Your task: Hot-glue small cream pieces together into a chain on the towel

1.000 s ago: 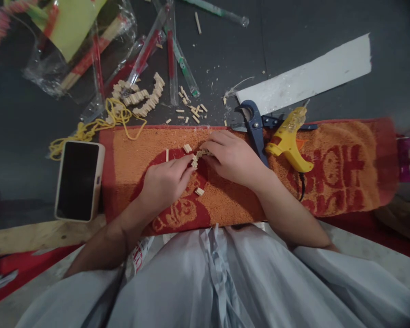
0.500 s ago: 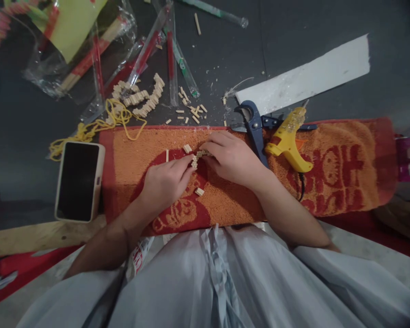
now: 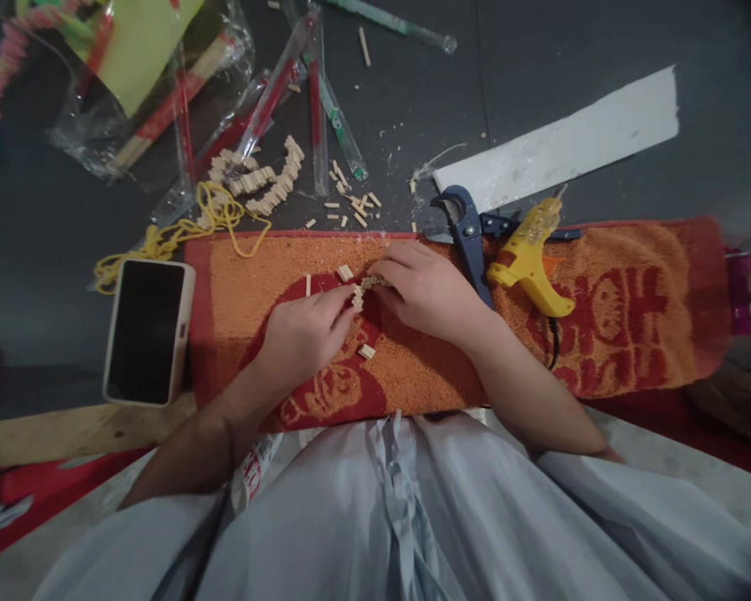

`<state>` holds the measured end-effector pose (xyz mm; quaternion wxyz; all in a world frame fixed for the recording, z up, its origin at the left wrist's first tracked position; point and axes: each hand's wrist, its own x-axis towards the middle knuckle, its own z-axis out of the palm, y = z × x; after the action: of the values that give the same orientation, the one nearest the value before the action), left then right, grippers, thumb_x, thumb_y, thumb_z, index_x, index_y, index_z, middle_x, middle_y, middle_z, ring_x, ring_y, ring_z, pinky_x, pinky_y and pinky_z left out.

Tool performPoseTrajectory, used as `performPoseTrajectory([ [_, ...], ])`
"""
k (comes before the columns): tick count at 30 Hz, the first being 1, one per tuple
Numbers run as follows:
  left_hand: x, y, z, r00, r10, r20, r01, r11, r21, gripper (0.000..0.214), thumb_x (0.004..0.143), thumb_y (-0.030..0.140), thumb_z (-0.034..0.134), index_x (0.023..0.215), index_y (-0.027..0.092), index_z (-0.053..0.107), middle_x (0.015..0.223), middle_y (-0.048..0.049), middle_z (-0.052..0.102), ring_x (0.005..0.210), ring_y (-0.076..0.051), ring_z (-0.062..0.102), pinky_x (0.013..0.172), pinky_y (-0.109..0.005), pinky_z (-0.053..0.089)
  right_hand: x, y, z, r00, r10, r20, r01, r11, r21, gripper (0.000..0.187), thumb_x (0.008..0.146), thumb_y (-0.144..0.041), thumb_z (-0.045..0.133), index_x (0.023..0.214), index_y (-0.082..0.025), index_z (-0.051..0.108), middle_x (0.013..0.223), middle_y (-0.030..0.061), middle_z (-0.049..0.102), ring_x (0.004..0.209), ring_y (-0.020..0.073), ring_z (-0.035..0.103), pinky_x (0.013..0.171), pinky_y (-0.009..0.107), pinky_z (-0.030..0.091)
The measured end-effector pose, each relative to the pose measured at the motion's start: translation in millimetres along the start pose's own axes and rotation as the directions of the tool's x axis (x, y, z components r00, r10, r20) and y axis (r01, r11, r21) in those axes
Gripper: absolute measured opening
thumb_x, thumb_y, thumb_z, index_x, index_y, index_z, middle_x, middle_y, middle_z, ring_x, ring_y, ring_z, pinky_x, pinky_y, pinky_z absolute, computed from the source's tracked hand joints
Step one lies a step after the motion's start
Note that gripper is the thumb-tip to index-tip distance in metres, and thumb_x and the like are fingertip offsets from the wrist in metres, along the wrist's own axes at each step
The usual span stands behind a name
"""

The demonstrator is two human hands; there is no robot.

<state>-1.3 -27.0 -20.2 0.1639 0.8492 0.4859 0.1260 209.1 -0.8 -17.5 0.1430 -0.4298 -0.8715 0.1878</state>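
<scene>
Between my hands is a small curved strip of short wooden sticks (image 3: pixel 368 285) joined side by side. My left hand (image 3: pixel 305 330) pinches its left end between thumb and fingertips. My right hand (image 3: pixel 424 288) is closed round the other end, which its fingers partly hide. Under both hands lies an orange and red towel (image 3: pixel 438 367). A small bundle of sticks (image 3: pixel 345 273) rests just above my left fingertips, and a second bundle (image 3: pixel 366 351) sits below the strip. One thin loose stick (image 3: pixel 308 285) lies above my left hand.
Right of my hands lie a blue cutter (image 3: pixel 466 238) and a yellow glue gun (image 3: pixel 531 259). A white board (image 3: pixel 563 138) is behind them. At left are a phone (image 3: pixel 147 332), yellow string (image 3: pixel 216 209) and curved stick strips (image 3: pixel 279 179). Cut stick pieces (image 3: pixel 360 204) and plastic-wrapped sticks (image 3: pixel 275 83) lie beyond the towel.
The whole view has shifted very slightly. Both hands keep the same hold on the stick strip, and nothing else has visibly moved.
</scene>
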Motion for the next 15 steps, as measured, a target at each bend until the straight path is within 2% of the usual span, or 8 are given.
performPoseTrajectory([
  [15, 1.4, 1.4, -2.2, 0.999, 0.032, 0.003, -0.032, 0.999, -0.004, 0.027, 0.095, 0.023, 0.057, 0.116, 0.012, 0.071, 0.078, -0.0065, 0.075, 0.066, -0.020, 0.070, 0.061, -0.029, 0.048, -0.5, 1.9, 0.6, 0.999, -0.034, 0.010, 0.034, 0.999, -0.029, 0.022, 0.095, -0.011, 0.048, 0.102, -0.008, 0.069, 0.101, 0.0163, 0.067, 0.096, 0.0288, 0.058, 0.086, 0.040, 0.049],
])
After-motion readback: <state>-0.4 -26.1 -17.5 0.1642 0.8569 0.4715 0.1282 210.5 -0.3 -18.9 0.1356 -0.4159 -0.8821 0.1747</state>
